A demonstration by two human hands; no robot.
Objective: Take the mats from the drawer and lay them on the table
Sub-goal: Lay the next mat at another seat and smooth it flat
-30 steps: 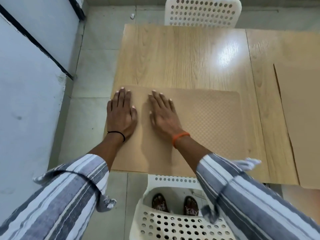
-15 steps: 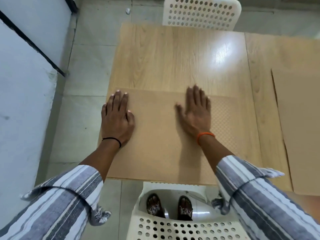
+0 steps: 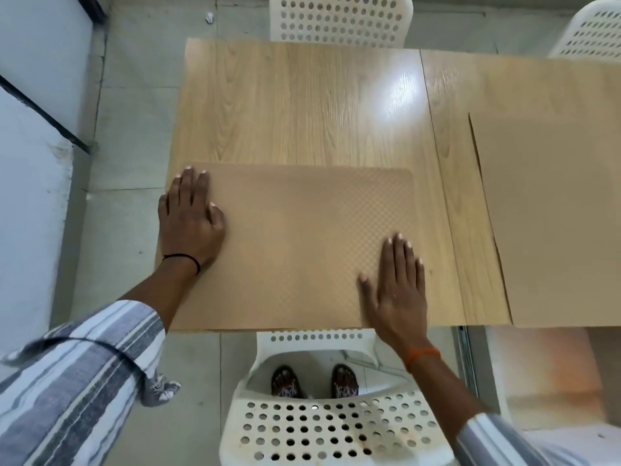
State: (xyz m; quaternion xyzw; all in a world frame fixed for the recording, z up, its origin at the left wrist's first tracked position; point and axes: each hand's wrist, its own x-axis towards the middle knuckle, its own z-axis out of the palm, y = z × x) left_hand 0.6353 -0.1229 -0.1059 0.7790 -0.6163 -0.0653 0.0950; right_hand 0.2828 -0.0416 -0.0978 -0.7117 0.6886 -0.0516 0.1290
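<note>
Our right hand (image 3: 396, 290) slid out to the mat's (image 3: 295, 243) right edge; left hand (image 3: 190, 220) stays put, fingers of both straight and flat, smoothing it onto the table (image 3: 302, 102).

My left hand (image 3: 190, 218) lies flat, fingers straight and close together. My right hand (image 3: 396, 287) lies flat too, nearer me, thumb out.

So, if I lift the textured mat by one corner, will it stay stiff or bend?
The mat looks thin and lies fully flat, so it would probably droop. Its embossed surface may resist sliding. It likely weighs little, since flat hands suffice to smooth it.
</note>
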